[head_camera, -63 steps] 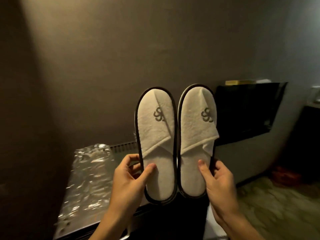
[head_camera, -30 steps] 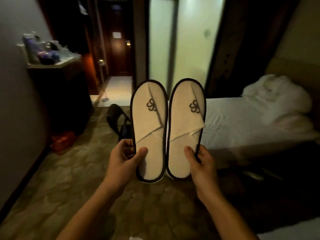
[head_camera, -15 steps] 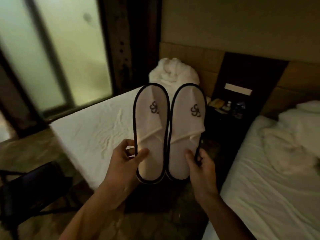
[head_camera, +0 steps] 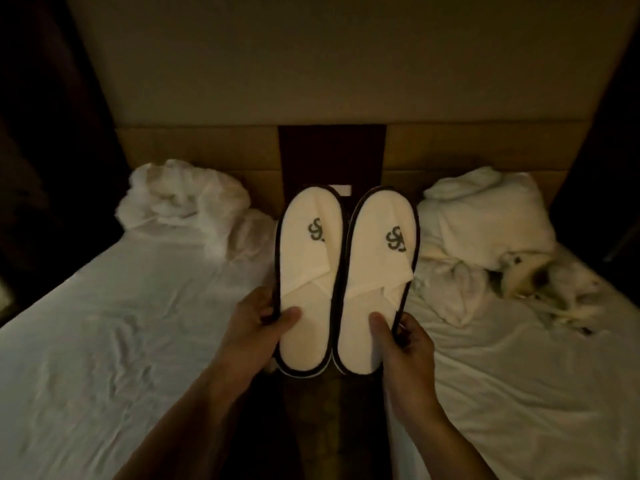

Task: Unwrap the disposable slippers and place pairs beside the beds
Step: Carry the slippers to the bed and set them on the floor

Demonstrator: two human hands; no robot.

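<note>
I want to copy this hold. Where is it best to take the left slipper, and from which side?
Take the left slipper at its bare heel end, from the outer side, as the left hand does: thumb on the insole, fingers behind. The toe strap covers the upper half.

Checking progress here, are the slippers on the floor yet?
No, the left hand and right hand each hold a slipper up between the beds.
</note>
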